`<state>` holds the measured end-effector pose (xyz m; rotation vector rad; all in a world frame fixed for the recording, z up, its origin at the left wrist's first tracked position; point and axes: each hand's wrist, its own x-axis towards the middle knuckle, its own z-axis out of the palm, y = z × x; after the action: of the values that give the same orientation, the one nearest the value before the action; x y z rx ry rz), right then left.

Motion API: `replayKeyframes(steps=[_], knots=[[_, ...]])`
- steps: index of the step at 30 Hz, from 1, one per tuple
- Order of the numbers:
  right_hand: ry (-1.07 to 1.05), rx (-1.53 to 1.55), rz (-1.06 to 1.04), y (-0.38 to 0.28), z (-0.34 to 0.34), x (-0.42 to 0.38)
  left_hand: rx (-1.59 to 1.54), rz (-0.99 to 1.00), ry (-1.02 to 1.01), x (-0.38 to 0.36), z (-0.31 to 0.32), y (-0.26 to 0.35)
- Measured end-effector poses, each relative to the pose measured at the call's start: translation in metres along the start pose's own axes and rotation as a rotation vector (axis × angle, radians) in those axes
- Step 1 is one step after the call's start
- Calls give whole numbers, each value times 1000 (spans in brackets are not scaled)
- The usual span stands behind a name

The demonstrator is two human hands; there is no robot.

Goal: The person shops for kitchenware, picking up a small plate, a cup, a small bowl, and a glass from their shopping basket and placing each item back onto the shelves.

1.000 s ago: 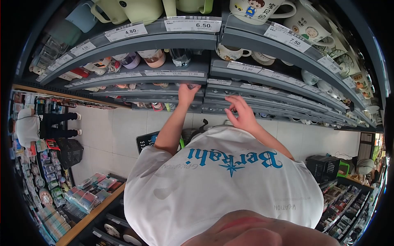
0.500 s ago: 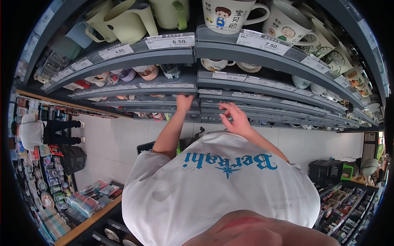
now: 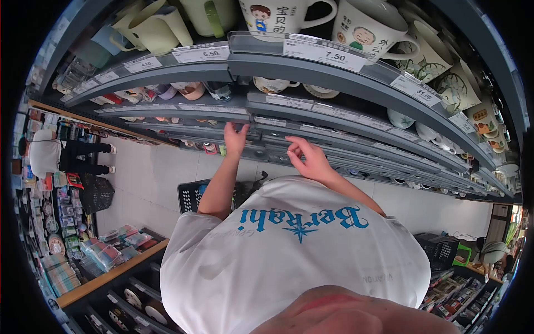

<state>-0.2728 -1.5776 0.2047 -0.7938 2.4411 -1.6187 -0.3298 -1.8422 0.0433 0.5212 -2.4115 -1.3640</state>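
My left hand (image 3: 236, 139) is raised at the front edge of a lower grey shelf (image 3: 183, 116), left of the seam between two shelf units. Its thumb and fingers are apart, and no object shows in it; some fingertips are hard to see against the shelf. My right hand (image 3: 308, 158) hovers in front of the right-hand shelves, fingers loosely bent and apart, holding nothing. Above, a white mug with a cartoon child (image 3: 267, 19) and a white mug with a cartoon face (image 3: 364, 30) stand on the top shelf.
Pale green mugs (image 3: 158, 28) fill the upper left. Price labels (image 3: 328, 54) run along the shelf edges. A black basket (image 3: 192, 195) is by my left arm. Another person (image 3: 47, 153) stands at the far left, near another basket (image 3: 97, 193). Display racks (image 3: 119, 245) are behind me.
My left hand has drawn back a little from the shelf, and its thumb now shows. My right hand stays raised with its fingers more bent. The view has shifted, sliding the top mugs leftward.
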Motion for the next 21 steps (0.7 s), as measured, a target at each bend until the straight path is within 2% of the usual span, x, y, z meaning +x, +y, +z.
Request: replayKeyframes(steps=[5, 7, 9, 11, 14, 17, 19, 21], knots=[[-95, 29, 11, 4, -14, -3, 73, -55, 128, -43, -34, -2], [-148, 52, 11, 10, -17, -5, 221, 20, 142, -69, -50, -14], [-228, 37, 16, 16, -18, -7, 348, -34, 175, -104, -67, -14], [-283, 62, -12, 18, -17, -11, 482, -103, 207, -139, -80, -16], [-373, 119, -45, 30, -10, -15, 682, -322, 208, -198, -95, -25], [-490, 184, -42, 36, -1, -24, 727, -646, 158, -250, -100, -34], [-534, 199, -75, 43, 10, -30, 755, -741, 108, -280, -100, -40], [-583, 234, -60, 42, 21, -35, 710, -704, 120, -293, -104, -38]])
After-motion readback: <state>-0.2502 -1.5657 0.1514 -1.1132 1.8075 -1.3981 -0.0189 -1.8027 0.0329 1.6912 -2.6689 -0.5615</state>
